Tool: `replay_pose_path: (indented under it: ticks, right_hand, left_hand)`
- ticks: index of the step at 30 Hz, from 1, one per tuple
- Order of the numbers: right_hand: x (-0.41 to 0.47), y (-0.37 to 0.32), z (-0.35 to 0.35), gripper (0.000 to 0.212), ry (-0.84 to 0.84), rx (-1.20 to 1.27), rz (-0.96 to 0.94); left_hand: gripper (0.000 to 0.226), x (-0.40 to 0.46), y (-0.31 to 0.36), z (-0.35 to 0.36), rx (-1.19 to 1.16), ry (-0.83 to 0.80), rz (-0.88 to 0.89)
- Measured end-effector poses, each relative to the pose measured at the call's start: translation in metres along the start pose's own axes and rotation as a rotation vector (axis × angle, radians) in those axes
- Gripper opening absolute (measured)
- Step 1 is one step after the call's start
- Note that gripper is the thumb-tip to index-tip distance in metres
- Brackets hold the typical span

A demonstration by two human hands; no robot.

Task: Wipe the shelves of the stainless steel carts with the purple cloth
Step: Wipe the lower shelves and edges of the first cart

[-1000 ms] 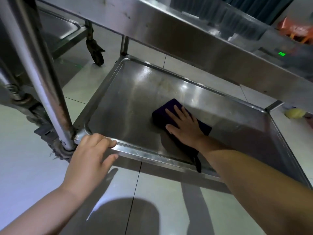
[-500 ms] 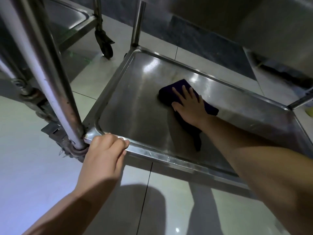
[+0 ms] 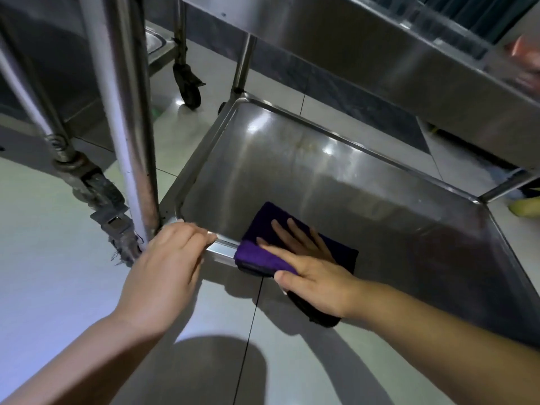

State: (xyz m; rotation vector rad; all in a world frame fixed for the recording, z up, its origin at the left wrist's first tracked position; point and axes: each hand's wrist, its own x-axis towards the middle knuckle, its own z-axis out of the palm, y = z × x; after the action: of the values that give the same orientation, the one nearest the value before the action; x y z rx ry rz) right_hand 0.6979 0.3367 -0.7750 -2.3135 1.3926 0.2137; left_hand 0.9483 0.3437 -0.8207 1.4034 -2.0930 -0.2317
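Note:
The bottom shelf of a stainless steel cart fills the middle of the view, a shallow tray with a raised rim. The purple cloth lies folded over the shelf's near rim, part of it hanging down outside. My right hand presses flat on the cloth with straight, spread fingers. My left hand grips the shelf's near left corner, fingers curled over the rim beside the cart's upright post.
The cart's upper shelf overhangs at the top right. A second steel cart with caster wheels stands to the left. Pale floor tiles lie below, and a yellow object sits at the right edge.
My right hand has drawn the cloth from the middle of the shelf back to the near rim, close to my left hand. My left hand keeps its hold on the corner.

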Motion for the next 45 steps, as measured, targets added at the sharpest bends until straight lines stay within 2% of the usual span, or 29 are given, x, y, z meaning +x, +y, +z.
replay_pose_path:
  ticks: [5,10,14,18,20,23,26,29,32,36,39,45]
  right_hand:
    - [0.053,0.032,-0.014,0.054,0.098,-0.101,0.071]
    - [0.127,0.070,-0.045,0.051,0.251,-0.132,0.198]
    - [0.176,0.089,-0.069,0.055,0.276,-0.095,0.355]
    - [0.201,0.083,-0.079,0.057,0.259,-0.093,0.474]
    - [0.197,0.074,-0.073,0.058,0.248,-0.110,0.457]
    - [0.180,0.053,-0.056,0.057,0.247,-0.142,0.335]
    - [0.154,0.028,-0.035,0.058,0.234,-0.169,0.209]
    - [0.126,0.005,-0.019,0.060,0.181,-0.201,0.135]
    - [0.098,-0.012,-0.007,0.059,0.107,-0.192,0.082]
    - [0.065,-0.028,0.003,0.048,0.035,-0.125,0.027]
    - [0.063,-0.027,0.005,0.048,0.080,-0.118,0.008]
    - [0.126,0.009,-0.023,0.047,0.203,-0.153,0.074]
  left_hand:
    - [0.021,0.002,-0.003,0.012,-0.048,0.076,-0.094]
    - [0.033,0.003,-0.012,0.015,-0.115,0.097,-0.061]
    - [0.031,0.006,-0.013,0.021,-0.151,0.159,-0.077]
    - [0.030,0.007,-0.013,0.023,-0.153,0.156,-0.088]
    - [0.030,0.007,-0.012,0.022,-0.141,0.155,-0.068]
    - [0.029,0.007,-0.011,0.018,-0.112,0.143,-0.040]
    - [0.017,0.006,-0.008,0.016,-0.106,0.117,-0.042]
    - [0.029,0.001,-0.007,0.007,-0.161,0.066,-0.069]
    - [0.027,-0.005,-0.010,-0.006,-0.184,0.051,-0.072]
    - [0.040,-0.019,-0.011,-0.011,-0.026,0.010,0.033]
    - [0.027,-0.024,-0.008,-0.004,-0.016,0.079,0.048]
    - [0.025,-0.015,-0.007,0.007,-0.057,0.181,-0.016]
